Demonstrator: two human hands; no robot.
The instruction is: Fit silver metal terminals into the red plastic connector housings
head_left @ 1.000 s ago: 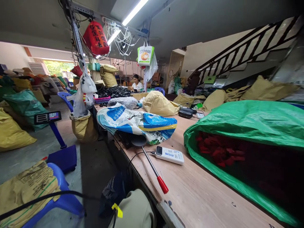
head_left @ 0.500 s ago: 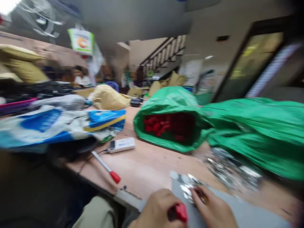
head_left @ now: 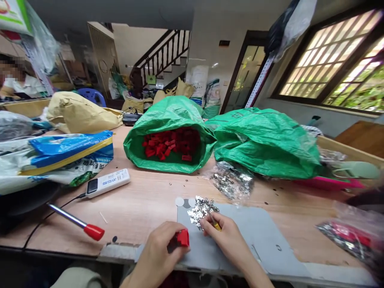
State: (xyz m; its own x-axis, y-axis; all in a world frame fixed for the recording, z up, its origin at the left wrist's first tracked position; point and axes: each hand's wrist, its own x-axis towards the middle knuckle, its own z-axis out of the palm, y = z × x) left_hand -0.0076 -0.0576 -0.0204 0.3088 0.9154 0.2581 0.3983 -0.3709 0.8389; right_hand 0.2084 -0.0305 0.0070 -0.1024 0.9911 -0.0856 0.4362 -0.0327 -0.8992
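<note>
My left hand (head_left: pixel 160 250) is closed around a small red plastic part (head_left: pixel 183 238) at the front edge of a grey mat (head_left: pixel 240 240). To its right, my right hand (head_left: pixel 226 234) pinches a small tool with a yellow handle (head_left: pixel 216 226); its exact kind is partly hidden by the fingers. The fingertips of that hand touch the near side of a pile of small shiny metal pieces (head_left: pixel 201 208) on the mat. Whether they also hold a metal piece I cannot tell.
Behind the mat lies an open green sack (head_left: pixel 168 108) with many red parts (head_left: pixel 162 146). Another green sack (head_left: pixel 264 140) and a clear bag of metal pieces (head_left: pixel 232 182) are at right. A white device (head_left: pixel 108 183) and a red-tipped metal lever (head_left: pixel 75 220) are at left.
The view has swung to the right and sharpened, so the sacks and table things appear further left. Both hands keep their hold, the right one still at the metal pile.
</note>
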